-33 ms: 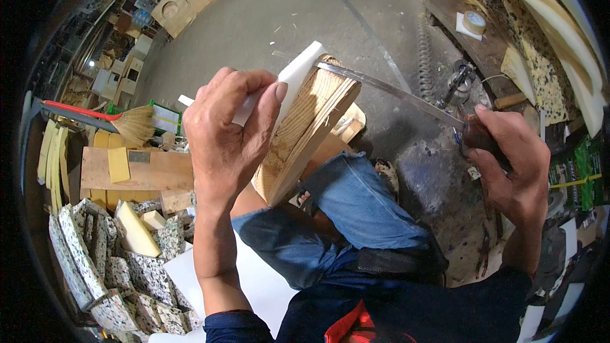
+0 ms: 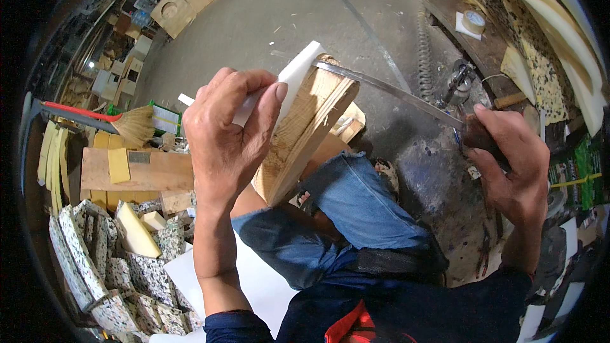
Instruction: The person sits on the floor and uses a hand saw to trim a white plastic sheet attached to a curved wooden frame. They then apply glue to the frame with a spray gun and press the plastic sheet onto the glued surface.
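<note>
My left hand (image 2: 222, 130) pinches a white strip (image 2: 298, 71), probably foam, between thumb and fingers. The strip lies along the left side of a wooden block (image 2: 308, 130), and its far end sticks out beyond the fingertips. Splintered grain shows along the block's right edge. On the right, my right hand (image 2: 518, 159) is closed round the dark handle of a long, thin-bladed knife (image 2: 400, 94). Its blade slants across the far end of the block, the tip touching or very near the strip. What holds the block up is partly hidden behind my left hand and knee.
Speckled foam pieces (image 2: 124, 273) are heaped at the left, below a broom (image 2: 135, 126). A white sheet (image 2: 254, 279) lies beside my legs. A roll of tape (image 2: 473, 22) sits on a board at the far right, near a coiled spring (image 2: 424, 57) and large foam sheets (image 2: 559, 32).
The wooden block has shifted very slightly. Both hands, the strip and the knife stay almost exactly where they were.
</note>
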### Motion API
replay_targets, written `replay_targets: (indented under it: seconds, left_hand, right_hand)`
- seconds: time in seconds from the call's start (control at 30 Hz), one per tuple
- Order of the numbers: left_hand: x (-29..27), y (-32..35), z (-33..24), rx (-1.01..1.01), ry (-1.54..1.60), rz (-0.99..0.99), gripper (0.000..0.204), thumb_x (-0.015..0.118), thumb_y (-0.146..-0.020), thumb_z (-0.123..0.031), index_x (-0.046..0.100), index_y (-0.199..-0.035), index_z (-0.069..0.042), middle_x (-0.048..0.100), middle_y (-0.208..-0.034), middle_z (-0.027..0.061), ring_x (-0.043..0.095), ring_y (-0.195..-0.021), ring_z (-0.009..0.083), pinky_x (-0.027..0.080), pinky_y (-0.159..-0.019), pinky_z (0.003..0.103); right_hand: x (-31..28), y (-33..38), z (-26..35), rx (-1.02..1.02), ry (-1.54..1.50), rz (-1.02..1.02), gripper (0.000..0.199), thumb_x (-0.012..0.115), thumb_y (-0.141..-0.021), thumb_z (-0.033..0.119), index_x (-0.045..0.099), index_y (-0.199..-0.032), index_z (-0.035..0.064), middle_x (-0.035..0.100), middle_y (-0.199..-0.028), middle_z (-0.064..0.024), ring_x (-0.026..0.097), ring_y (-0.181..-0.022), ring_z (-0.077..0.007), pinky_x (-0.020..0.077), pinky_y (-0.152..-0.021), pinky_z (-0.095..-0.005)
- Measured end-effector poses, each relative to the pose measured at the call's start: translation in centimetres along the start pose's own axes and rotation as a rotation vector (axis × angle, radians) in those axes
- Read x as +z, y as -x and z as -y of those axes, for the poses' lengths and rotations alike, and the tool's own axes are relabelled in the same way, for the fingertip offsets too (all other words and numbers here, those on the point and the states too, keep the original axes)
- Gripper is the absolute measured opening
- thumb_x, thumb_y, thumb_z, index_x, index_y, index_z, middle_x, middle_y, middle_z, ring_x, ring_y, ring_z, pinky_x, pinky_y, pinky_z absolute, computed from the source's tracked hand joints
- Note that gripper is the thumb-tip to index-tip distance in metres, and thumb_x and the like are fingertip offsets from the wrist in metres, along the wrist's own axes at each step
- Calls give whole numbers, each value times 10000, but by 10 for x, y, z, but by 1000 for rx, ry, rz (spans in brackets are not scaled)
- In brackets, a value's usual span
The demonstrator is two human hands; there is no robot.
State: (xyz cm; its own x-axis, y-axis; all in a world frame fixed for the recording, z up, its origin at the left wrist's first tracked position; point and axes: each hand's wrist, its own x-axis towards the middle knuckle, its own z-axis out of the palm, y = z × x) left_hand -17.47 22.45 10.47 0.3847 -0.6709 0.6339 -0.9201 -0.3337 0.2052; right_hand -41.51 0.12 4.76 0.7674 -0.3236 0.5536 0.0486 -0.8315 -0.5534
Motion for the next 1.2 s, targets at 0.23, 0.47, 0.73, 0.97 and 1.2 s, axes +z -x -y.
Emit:
replay_targets:
  seconds: [0.23,0.47,0.73,0.97,1.2]
  left_hand:
    - [3,-7,-3,20,-21,-4,91,773,-836,-85,708,-875,-36,633,-724,74,598,-662,187,454,-647,319]
    - [3,-5,1,59,-20,-15,94,778,-826,-81,704,-871,-44,641,-731,74,602,-664,196,454,-647,318]
    - [4,-5,-2,53,-45,-24,100,786,-822,-89,711,-877,-53,647,-737,64,600,-661,192,455,-641,318]
    - [5,-2,6,99,-28,-29,95,786,-828,-95,715,-880,-60,647,-736,58,598,-660,183,453,-634,313]
    - [3,-6,0,90,-28,-32,96,782,-826,-94,710,-879,-59,644,-733,58,603,-663,184,453,-644,313]
  right_hand:
    - [18,-15,-14,-44,100,44,518,776,-744,22,626,-1240,18,689,-1026,-166,689,-878,-340,550,-763,-395]
    - [14,-8,0,-31,98,-29,521,787,-736,23,628,-1232,20,680,-993,-165,677,-850,-339,545,-740,-395]
    - [21,-24,-2,-78,223,27,513,784,-746,25,624,-1233,10,679,-980,-174,672,-855,-348,543,-753,-398]
    - [21,-14,3,-56,34,-48,485,775,-759,19,626,-1220,-3,688,-977,-171,681,-828,-335,546,-741,-392]
    - [27,-24,2,-48,159,-5,434,764,-776,16,636,-1189,-21,680,-939,-182,678,-819,-339,541,-739,-388]
